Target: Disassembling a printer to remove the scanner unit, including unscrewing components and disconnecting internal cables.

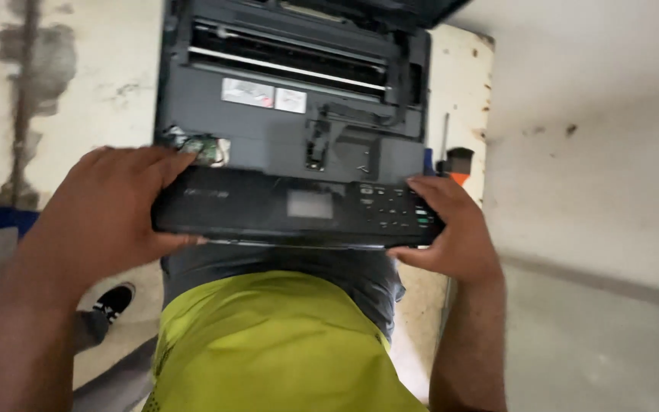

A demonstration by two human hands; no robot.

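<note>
A black printer point(291, 84) with its top cover off stands on a white worktable point(101, 84), its rollers and inner frame bare. Along its front edge lies a long black control panel point(268, 207) with a small grey screen and a keypad at the right. My left hand point(104, 217) grips the panel's left end, fingers over the top and thumb below. My right hand point(451, 229) grips the right end beside the keypad. A small green circuit board point(206, 146) with wires shows just behind my left fingers.
A screwdriver with an orange and black handle point(458, 164) lies at the table's right edge. The tabletop is chipped and stained, and a grey floor lies to the right. My yellow-green shirt point(268, 343) fills the bottom; a black shoe point(112, 301) shows at lower left.
</note>
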